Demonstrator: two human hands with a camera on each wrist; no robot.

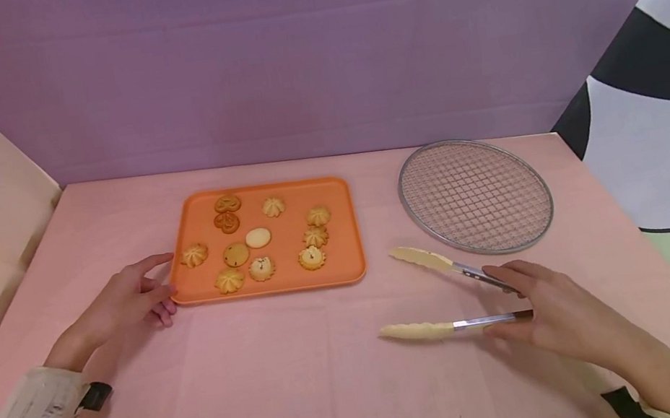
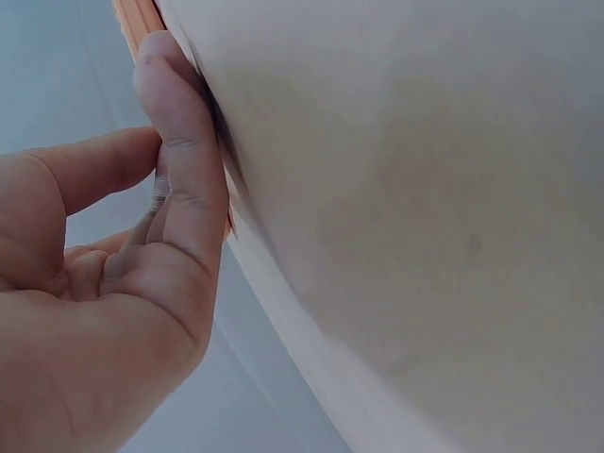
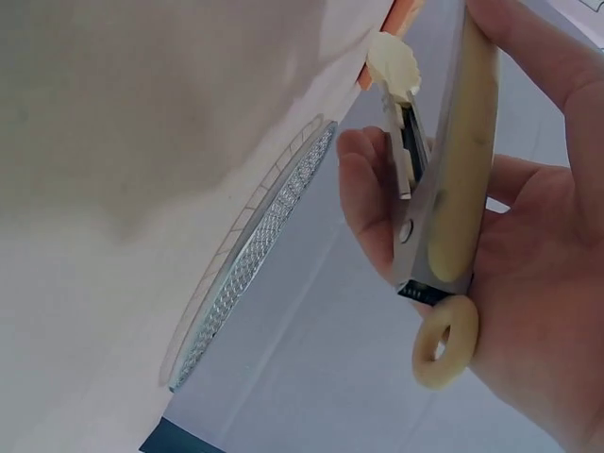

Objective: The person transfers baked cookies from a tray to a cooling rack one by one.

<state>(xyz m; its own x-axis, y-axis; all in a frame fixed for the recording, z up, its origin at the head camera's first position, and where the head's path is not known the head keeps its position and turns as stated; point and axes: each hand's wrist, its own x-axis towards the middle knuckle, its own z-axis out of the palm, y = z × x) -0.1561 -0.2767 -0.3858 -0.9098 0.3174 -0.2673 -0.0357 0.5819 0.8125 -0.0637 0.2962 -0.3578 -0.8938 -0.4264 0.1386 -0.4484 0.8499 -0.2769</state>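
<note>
My left hand (image 1: 126, 300) is at the left edge of an orange tray (image 1: 281, 285), its extended index finger and thumb touching the rim. Several cookies lie scattered over the tray, among them a pale oval cookie (image 1: 258, 238), a speckled round cookie (image 1: 235, 255) and a piped star cookie (image 1: 230, 280). My right hand (image 1: 562, 312) grips a pair of tongs (image 1: 489, 320) by its metal handles, thumb on one arm and fingers on the other. The cream tips of the tongs are spread wide, with nothing between them. In the right wrist view, a ring (image 3: 445, 342) shows at the tongs' hinge end.
A round wire mesh rack (image 1: 475, 195) lies at the back right, beyond the tongs. Pink cloth (image 1: 270, 380) covers the table. A purple backdrop (image 1: 311, 59) rises behind it, and printed panels stand at the left and right sides.
</note>
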